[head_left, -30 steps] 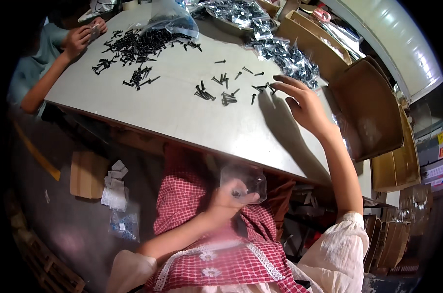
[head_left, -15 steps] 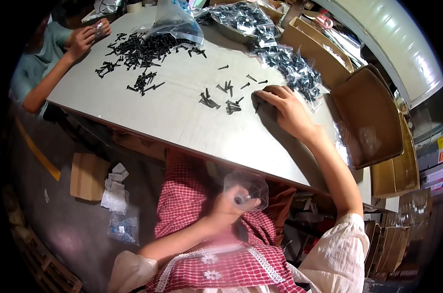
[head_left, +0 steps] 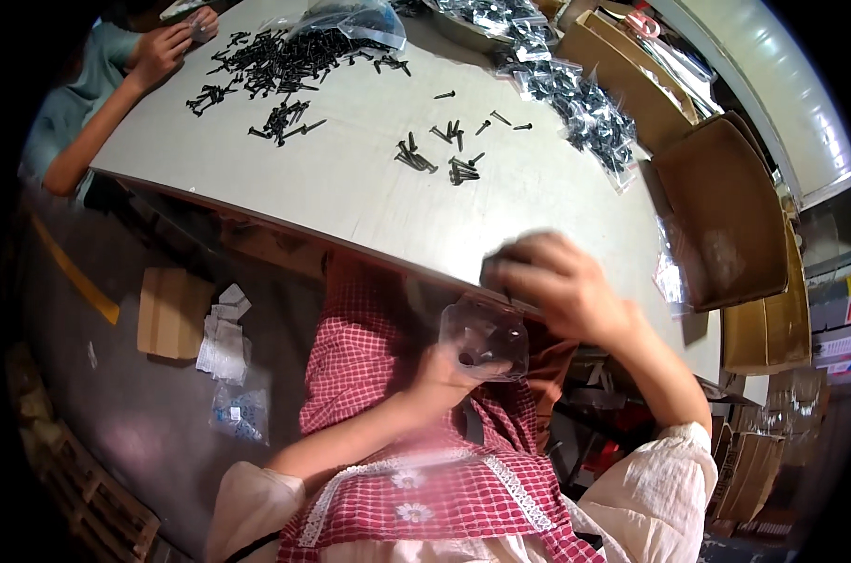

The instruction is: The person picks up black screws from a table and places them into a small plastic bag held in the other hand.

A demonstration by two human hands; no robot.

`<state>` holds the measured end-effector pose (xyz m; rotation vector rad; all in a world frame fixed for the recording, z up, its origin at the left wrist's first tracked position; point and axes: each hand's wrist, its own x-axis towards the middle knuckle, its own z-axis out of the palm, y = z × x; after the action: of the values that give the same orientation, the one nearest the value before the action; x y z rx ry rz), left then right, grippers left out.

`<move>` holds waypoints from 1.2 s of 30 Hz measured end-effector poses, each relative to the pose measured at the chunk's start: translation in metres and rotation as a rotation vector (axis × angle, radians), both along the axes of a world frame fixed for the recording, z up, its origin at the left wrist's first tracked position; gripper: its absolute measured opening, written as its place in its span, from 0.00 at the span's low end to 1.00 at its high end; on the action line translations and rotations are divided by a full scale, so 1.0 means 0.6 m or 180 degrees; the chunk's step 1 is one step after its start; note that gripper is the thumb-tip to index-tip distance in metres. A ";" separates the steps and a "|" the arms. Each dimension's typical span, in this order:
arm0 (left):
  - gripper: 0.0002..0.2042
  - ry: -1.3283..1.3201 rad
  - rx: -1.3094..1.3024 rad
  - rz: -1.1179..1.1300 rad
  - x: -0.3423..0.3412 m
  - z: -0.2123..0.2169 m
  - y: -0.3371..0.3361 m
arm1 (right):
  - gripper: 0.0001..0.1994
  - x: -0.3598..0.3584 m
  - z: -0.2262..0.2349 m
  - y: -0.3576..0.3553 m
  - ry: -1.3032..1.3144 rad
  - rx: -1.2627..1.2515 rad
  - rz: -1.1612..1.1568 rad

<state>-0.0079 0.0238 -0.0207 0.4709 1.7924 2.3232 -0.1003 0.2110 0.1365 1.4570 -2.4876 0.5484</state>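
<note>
My left hand (head_left: 442, 377) is closed round a clear plastic bag (head_left: 489, 330), held below the table edge over my lap. The bag's mouth is spread. Above it, at the table's front edge, my right hand (head_left: 568, 286) is curled with the fingertips together and smeared by motion. A dark shape shows under those fingertips; it appears to be a black screw, though blur hides its outline. Beyond my right hand, small groups of loose black screws (head_left: 464, 171) lie on the light table (head_left: 350, 202), with a few single ones around them.
A large pile of black screws (head_left: 285, 61) spreads over the far left, beside another person's hands (head_left: 167, 47). Filled clear bags (head_left: 590, 113) line the right side. Cardboard boxes (head_left: 721, 211) stand at the right. On the floor at left are a carton (head_left: 174, 312) and papers (head_left: 223, 333).
My right hand has come from among the loose screws back to the table edge, and the single screw by its fingers is gone from the tabletop. My left hand still holds the bag, slightly raised.
</note>
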 end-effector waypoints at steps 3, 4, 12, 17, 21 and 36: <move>0.21 -0.0272 0.0056 -0.0169 0.001 -0.007 -0.002 | 0.24 0.029 0.028 -0.005 -0.0500 -0.0378 0.0684; 0.21 -0.0225 0.0125 -0.0081 0.003 -0.016 0.004 | 0.24 0.023 0.036 0.000 -0.0376 -0.0441 0.0629; 0.11 -0.0600 -0.0674 -0.0331 0.001 0.011 -0.018 | 0.30 -0.247 -0.019 0.048 -0.0083 -0.0404 -0.1691; 0.18 0.0246 -0.0506 0.0026 0.008 -0.021 -0.014 | 0.28 -0.308 -0.027 0.008 -0.0306 -0.0241 -0.1482; 0.19 -0.0098 -0.0300 -0.0145 0.011 -0.006 -0.014 | 0.26 -0.287 -0.018 -0.012 -0.0448 -0.0327 -0.1177; 0.18 0.0386 -0.0493 0.0045 0.011 -0.014 -0.015 | 0.09 -0.188 -0.021 -0.028 -0.0331 -0.0640 -0.1229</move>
<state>-0.0014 0.0147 -0.0288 0.5875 2.0180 2.1856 -0.2131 0.1941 0.1242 0.8664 -2.6070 0.7819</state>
